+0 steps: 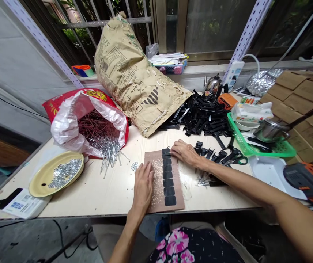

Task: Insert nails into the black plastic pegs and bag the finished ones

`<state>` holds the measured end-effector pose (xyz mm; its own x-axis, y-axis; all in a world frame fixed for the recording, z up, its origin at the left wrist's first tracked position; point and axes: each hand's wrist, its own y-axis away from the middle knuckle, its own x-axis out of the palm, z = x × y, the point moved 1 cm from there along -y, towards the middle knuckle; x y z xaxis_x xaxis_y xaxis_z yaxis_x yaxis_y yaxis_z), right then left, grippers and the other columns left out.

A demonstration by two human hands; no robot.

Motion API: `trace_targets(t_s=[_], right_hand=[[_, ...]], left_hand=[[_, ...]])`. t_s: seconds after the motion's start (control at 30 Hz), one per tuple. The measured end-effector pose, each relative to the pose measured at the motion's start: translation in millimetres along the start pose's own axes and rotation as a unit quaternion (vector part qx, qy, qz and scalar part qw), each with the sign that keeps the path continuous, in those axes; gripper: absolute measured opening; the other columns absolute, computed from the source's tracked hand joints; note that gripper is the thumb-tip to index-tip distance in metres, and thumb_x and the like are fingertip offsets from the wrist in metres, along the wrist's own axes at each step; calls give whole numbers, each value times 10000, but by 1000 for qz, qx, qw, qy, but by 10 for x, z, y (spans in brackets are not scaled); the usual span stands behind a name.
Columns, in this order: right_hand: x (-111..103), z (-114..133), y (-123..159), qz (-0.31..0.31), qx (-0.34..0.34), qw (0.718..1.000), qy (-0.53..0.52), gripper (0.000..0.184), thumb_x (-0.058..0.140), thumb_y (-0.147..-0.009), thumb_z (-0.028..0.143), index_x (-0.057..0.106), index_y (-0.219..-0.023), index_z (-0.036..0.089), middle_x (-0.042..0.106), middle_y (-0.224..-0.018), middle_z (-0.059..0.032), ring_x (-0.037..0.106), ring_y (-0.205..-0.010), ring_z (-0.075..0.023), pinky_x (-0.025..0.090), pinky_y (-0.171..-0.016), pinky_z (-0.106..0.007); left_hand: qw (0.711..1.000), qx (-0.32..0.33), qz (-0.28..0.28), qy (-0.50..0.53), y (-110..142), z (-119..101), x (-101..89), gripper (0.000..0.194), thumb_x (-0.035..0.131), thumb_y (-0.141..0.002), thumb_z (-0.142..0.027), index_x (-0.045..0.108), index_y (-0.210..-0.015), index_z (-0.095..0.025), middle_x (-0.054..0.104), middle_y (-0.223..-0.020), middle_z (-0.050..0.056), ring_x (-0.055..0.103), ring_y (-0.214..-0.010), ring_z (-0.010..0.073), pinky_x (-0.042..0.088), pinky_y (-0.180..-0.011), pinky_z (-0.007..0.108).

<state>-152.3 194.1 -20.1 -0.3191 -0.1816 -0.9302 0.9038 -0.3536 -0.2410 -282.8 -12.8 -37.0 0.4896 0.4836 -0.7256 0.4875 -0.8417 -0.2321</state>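
Lying on the table [104,195], the board [158,186] sits under the left hand [142,184], laid flat; the right hand [185,152] bunches at the far end, its hold I can't tell. Black squares [169,191] line the speckled brown face!

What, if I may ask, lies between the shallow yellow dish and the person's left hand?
The head view shows pale, dark-flecked tabletop, long thin silvery pins at the stretch's far side, and tiny silvery pieces clustered beside the left hand.
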Motion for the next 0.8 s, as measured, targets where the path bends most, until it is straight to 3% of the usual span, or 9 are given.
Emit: trace_targets(t_s=[0.1,0.17,0.23,0.27,0.4,0.43,0.53,0.67,0.8], right_hand=[[59,42,95,2,-48,999,-4,254,406,-959,270,595,-842,147,558,-848,-56,460,-838,-162,398,-654,-252],[98,166,230,33,-161,986,-27,253,364,-966,188,577,-836,142,537,-803,-32,453,-788,-138,411,-648,-237],[112,272,340,78,-292,952,-45,273,326,-963,128,566,-835,143,527,-780,-13,448,-751,-120,419,-627,-221],[106,291,361,87,-312,945,-45,280,314,-960,114,564,-838,141,527,-780,-13,449,-743,-118,423,-616,-220],[42,219,283,66,-232,970,-35,332,243,-952,79,555,-848,123,511,-760,-27,438,-703,-127,429,-571,-236],[31,207,264,71,-242,967,-38,320,260,-952,84,557,-841,131,511,-760,-23,438,-705,-125,428,-573,-232],[7,226,240,113,-396,909,-64,268,333,-939,98,558,-800,143,509,-750,-9,442,-736,-126,412,-580,-223],[-21,228,180,84,-278,956,-47,310,272,-958,110,560,-844,108,506,-770,-23,425,-722,-124,406,-628,-248],[37,341,311,97,-353,930,-30,291,305,-963,110,558,-821,119,516,-803,-45,417,-786,-146,365,-632,-254]], left_hand=[[996,32,30,-73,44,69,156,479,344,-942,-309,396,-1380,-122,339,-1478,144,159,-1408,278,261,-1110,503],[994,42,37,-99,64,120,231,489,330,-945,-285,350,-1400,-106,288,-1497,163,132,-1412,274,271,-1106,502],[992,52,31,-113,74,160,270,485,314,-948,-259,331,-1406,-100,282,-1498,172,122,-1412,266,271,-1108,496],[991,56,28,-117,76,173,278,483,311,-948,-250,326,-1408,-102,286,-1496,172,116,-1413,262,269,-1110,494],[990,64,23,-121,74,184,278,486,322,-947,-249,315,-1415,-118,295,-1493,167,114,-1412,262,274,-1108,499],[990,66,22,-123,74,181,277,484,321,-948,-249,315,-1415,-123,296,-1493,165,116,-1412,261,276,-1106,501],[989,69,18,-131,75,173,283,481,307,-951,-242,312,-1414,-110,300,-1489,175,116,-1412,256,278,-1106,499],[988,67,18,-138,75,168,295,478,311,-951,-243,323,-1409,-107,301,-1489,171,115,-1412,256,272,-1112,494],[988,70,15,-136,75,155,299,471,296,-954,-236,327,-1407,-112,299,-1492,163,114,-1412,256,287,-1107,495]])
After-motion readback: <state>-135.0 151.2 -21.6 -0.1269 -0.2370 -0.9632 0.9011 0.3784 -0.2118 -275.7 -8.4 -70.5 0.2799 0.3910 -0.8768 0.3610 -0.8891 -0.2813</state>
